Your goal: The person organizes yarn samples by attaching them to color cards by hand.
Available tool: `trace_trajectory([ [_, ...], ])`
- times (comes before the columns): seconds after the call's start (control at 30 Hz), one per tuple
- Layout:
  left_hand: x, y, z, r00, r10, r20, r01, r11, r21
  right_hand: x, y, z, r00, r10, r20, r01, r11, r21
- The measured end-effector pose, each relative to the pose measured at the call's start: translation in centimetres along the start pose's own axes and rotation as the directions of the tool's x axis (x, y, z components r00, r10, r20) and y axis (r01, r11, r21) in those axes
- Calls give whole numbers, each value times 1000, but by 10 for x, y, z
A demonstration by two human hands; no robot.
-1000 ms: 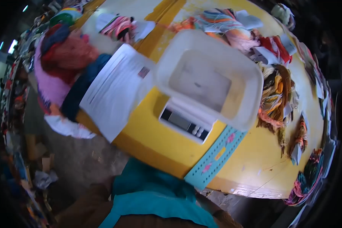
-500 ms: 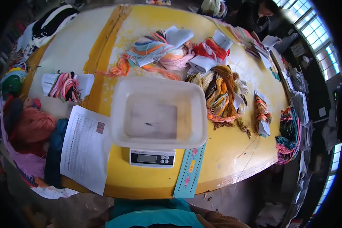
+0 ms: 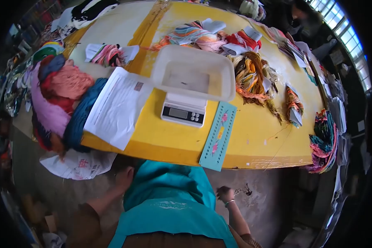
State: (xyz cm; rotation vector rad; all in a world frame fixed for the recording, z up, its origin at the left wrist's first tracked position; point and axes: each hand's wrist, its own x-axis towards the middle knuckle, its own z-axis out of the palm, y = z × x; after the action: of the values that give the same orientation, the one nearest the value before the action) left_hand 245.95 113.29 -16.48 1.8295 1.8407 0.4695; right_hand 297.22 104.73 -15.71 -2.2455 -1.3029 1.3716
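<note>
Below the front edge of the table (image 3: pixel 153 138), left hand (image 3: pixel 128 173) and right hand (image 3: pixel 225 194) hang beside the teal apron (image 3: pixel 167 194) — open or closed, I cannot tell — while above, a plastic tub (image 3: pixel 221 82) sits on the scale (image 3: pixel 184 111), near the perforated strip (image 3: pixel 219 132)

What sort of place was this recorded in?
Probably a yarn or thread workshop: bundled multicoloured yarn skeins lie on a large yellow-and-white table, where a small white digital scale bears a translucent white plastic tub.
</note>
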Motion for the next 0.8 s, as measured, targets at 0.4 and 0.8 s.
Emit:
trace_trajectory([
  [0.4, 125, 190, -118, 803, 519, -294, -445, 849, 284, 42, -294, -54, 463, -760, -456, 645, 642, -415],
  [0.8, 158, 169, -84, 938, 70, -339, 67, 924, 377, 116, -366, -36, 578, -752, -318, 554, 647, -524],
])
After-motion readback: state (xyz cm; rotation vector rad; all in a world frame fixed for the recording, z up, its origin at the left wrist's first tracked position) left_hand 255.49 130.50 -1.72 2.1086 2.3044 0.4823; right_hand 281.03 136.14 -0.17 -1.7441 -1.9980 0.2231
